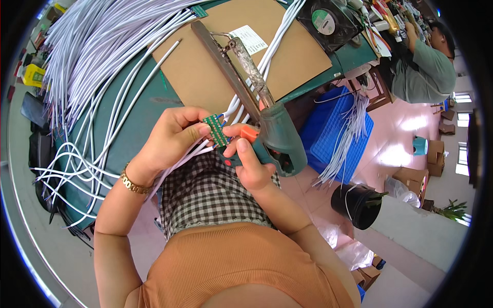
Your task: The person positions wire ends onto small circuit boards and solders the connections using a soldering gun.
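Observation:
A small green circuit board (216, 131) with rows of solder pads is pinched between the thumb and fingers of my left hand (177, 136). White cables with blue-tipped wires meet its edges. My right hand (252, 164) is curled, its fingertips against the right edge of the board and the wires there. An orange piece (250, 134) lies at the right fingers; whether it is worn or part of the tool cannot be made out. Just beyond stands a dark green handled tool (282, 136), like a soldering gun, with a scorched metal shaft beside a long brown bar (226, 66).
A big bundle of white cables (97, 46) covers the table's left side. Brown cardboard (292, 56) lies under the bar, with a black fan (328, 23) at its far right. A blue basket (313, 123) and black bucket (354, 205) stand right; a person (426, 72) works beyond.

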The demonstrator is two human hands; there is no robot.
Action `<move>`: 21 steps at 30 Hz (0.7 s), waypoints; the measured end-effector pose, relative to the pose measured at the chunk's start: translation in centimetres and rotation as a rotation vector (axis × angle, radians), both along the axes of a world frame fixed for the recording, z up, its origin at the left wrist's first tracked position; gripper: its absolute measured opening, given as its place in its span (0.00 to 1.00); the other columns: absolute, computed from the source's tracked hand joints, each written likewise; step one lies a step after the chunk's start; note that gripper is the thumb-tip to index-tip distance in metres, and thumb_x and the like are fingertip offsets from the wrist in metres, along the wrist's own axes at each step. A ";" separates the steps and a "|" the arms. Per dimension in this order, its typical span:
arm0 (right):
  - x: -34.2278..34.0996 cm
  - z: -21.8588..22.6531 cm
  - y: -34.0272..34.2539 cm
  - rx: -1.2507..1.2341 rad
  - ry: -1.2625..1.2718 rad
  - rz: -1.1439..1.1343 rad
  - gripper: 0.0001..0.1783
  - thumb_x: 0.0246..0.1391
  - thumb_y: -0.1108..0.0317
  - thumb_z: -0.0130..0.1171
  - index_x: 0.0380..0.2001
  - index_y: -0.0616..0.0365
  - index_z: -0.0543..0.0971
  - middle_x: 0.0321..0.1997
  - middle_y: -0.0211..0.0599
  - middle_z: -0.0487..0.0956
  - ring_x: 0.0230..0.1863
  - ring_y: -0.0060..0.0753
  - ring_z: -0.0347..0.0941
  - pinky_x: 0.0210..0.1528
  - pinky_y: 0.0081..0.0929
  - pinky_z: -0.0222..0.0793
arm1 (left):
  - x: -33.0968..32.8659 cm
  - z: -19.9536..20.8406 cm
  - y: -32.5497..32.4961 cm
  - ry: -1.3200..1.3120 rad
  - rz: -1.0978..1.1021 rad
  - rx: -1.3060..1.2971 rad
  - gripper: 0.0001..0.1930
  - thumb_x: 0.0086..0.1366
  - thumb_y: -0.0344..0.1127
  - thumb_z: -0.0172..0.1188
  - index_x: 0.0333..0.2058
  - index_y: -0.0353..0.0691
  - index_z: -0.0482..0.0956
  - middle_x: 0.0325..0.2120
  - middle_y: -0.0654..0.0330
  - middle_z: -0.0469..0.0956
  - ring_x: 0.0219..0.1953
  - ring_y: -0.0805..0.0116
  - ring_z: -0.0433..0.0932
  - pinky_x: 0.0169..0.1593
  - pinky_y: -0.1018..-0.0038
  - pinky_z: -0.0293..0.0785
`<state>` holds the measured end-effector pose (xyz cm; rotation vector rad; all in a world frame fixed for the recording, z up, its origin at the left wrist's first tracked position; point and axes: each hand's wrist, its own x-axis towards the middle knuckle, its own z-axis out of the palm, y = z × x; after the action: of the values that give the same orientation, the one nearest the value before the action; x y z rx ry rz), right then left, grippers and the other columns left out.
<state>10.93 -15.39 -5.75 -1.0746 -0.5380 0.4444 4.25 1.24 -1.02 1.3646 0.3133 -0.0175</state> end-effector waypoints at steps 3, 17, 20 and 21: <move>-0.1 0.2 0.1 -0.037 0.043 0.020 0.13 0.58 0.69 0.50 0.41 0.68 0.74 0.40 0.43 0.77 0.27 0.21 0.71 0.31 0.21 0.69 | -0.4 0.4 0.1 0.058 0.000 0.038 0.07 0.64 0.26 0.53 0.37 0.28 0.76 0.29 0.62 0.77 0.31 0.78 0.73 0.37 0.80 0.70; 0.8 0.8 0.2 -0.114 -0.015 0.029 0.25 0.56 0.72 0.52 0.56 0.69 0.62 0.35 0.44 0.77 0.25 0.24 0.72 0.32 0.20 0.70 | -1.0 0.4 -0.7 -0.018 0.072 0.548 0.02 0.53 0.22 0.60 0.28 0.30 0.77 0.21 0.62 0.70 0.24 0.74 0.68 0.29 0.76 0.64; 0.9 1.0 0.2 -0.070 0.030 -0.019 0.26 0.54 0.72 0.52 0.56 0.70 0.63 0.34 0.43 0.77 0.24 0.25 0.72 0.30 0.20 0.71 | -0.5 0.8 -0.8 -0.081 0.053 0.534 0.04 0.53 0.19 0.59 0.30 0.30 0.78 0.22 0.62 0.70 0.25 0.74 0.68 0.30 0.77 0.64; 0.9 1.0 0.2 -0.041 0.061 -0.044 0.26 0.54 0.72 0.53 0.55 0.70 0.63 0.33 0.43 0.77 0.23 0.25 0.72 0.30 0.20 0.71 | -0.2 0.8 -0.9 -0.080 0.046 0.535 0.04 0.53 0.19 0.59 0.30 0.30 0.78 0.22 0.62 0.70 0.25 0.74 0.68 0.30 0.77 0.64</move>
<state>11.83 -15.16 -4.72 -1.1068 -0.4522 0.4492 4.08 0.37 -0.17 1.8821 0.2925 0.1701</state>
